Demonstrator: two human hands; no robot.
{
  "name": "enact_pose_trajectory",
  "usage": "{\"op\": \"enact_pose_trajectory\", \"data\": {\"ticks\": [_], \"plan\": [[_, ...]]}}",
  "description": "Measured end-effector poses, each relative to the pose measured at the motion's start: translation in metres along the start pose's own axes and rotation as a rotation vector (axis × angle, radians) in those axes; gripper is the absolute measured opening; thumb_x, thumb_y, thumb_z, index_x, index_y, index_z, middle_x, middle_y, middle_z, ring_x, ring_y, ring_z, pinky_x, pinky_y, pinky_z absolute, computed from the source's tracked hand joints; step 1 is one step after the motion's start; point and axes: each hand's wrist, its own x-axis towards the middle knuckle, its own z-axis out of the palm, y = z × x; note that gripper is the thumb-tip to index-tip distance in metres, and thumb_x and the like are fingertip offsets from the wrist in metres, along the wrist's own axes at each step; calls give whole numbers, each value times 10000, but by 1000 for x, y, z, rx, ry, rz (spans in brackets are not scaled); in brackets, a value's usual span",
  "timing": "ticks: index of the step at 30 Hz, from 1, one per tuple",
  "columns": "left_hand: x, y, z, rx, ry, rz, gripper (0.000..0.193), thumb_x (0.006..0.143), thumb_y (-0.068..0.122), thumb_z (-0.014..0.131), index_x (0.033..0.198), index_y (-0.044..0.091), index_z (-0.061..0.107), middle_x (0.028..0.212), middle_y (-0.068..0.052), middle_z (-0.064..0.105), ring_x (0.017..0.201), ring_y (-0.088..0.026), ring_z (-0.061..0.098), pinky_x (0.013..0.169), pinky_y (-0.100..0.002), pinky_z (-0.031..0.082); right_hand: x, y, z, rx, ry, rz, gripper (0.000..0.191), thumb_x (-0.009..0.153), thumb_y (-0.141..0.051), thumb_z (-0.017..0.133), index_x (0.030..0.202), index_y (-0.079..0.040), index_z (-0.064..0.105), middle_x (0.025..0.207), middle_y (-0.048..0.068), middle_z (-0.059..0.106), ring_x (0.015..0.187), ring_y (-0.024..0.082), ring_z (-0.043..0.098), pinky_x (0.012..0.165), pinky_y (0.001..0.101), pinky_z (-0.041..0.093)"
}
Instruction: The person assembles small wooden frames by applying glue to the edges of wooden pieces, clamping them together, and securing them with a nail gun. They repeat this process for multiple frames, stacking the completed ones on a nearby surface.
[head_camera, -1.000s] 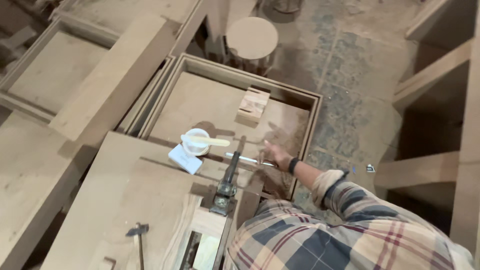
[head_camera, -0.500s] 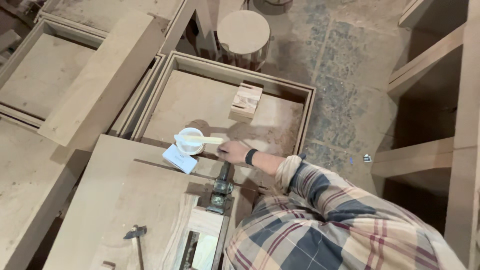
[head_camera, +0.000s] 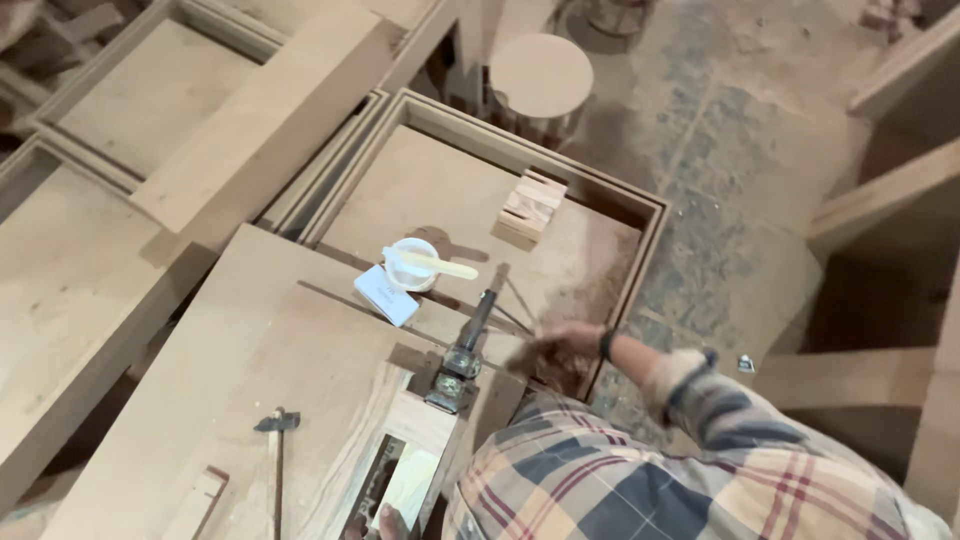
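Note:
My right hand (head_camera: 560, 345) is blurred and hovers palm down at the right edge of the wooden board (head_camera: 250, 400), just right of a metal bar clamp (head_camera: 465, 350). Nothing shows in it. The clamp grips a small upright wooden piece (head_camera: 420, 425) at the board's near end. A white cup (head_camera: 410, 268) with a pale flat stick across it stands further up the board, beside a small white and blue card (head_camera: 385, 295). At the bottom edge a bit of what looks like my left hand (head_camera: 388, 520) touches the clamped piece; most of it is cut off.
A hammer (head_camera: 277, 425) lies on the board's near left. Behind the board sits a framed wooden panel (head_camera: 640, 205) with a slotted wooden block (head_camera: 532, 205) in it. A long plank (head_camera: 270, 130) lies diagonally at left, a round stool (head_camera: 540, 75) stands beyond, and timber frames (head_camera: 880, 200) stand at right.
My right hand reached left toward the white cup half a second ago and has since drawn back right, to beside the clamp. The view has tilted slightly.

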Motion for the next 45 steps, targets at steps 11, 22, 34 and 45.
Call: {"op": "enact_pose_trajectory", "data": {"ticks": [11, 22, 34, 45], "plan": [[28, 41, -71, -37, -441, -214, 692, 875, 723, 458, 802, 111, 773, 787, -196, 733, 817, -406, 723, 753, -523, 576, 24, 35, 86, -445, -704, -228, 431, 1014, -325, 741, 1226, 41, 657, 1074, 43, 681, 1023, 136, 623, 917, 323, 524], [47, -21, -155, -1222, 103, -240, 561, 1129, 390, 374, 946, -2, 732, 777, -48, 714, 706, -180, 594, 651, -368, 504, 29, 3, 323, -421, -995, -935, 1015, 781, -316, 960, 1585, -70, 392, 1548, 112, 497, 1418, 252, 479, 1185, 438, 430], [18, -36, -197, -2268, 89, -231, 567, 1050, 390, 407, 1427, -21, 509, 1286, -209, 675, 1106, -312, 716, 937, -436, 608, -12, -18, 431, -235, -1033, -670, 1122, 767, -268, 911, 1638, -88, 226, 1627, 87, 390, 1505, 231, 388, 1244, 400, 342], [23, -101, -104, -2421, 290, -105, 525, 1071, 457, 439, 1392, 45, 494, 1232, -139, 652, 1081, -279, 685, 908, -440, 590, -90, -28, 472, -995, -436, -1209, 967, 598, -520, 912, 1316, 3, 532, 1163, 230, 674, 1091, 362, 688, 923, 436, 544]]}}
